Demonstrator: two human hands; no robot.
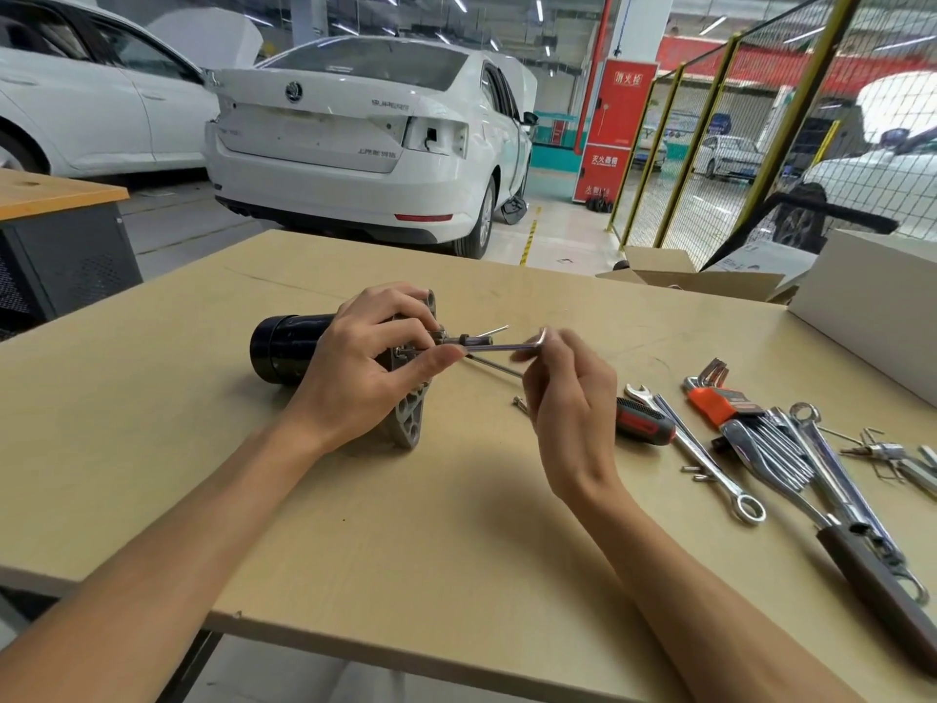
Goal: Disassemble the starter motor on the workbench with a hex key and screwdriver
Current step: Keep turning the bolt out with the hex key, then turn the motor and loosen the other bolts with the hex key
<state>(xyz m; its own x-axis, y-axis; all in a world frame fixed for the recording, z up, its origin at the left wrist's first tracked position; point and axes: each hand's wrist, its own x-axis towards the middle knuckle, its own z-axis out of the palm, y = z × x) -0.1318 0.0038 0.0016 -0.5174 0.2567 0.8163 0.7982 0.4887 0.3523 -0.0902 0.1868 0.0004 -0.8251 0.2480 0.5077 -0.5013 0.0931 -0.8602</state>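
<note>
Lying on its side near the middle of the pale wooden table (pixel 456 525), the black cylindrical starter motor with its grey cast flange (pixel 284 347) points its long axis left to right, flange end toward the tools. The left hand (pixel 370 367) wraps over the flange, thumb and fingers curled round it. The right hand (pixel 568 398), just to the right, pinches a silver L-shaped hex key (pixel 502 346) whose long arm runs level into the flange face. Farther right lie a red-and-black screwdriver handle (pixel 644 421) and chrome spanners (pixel 710 459).
</note>
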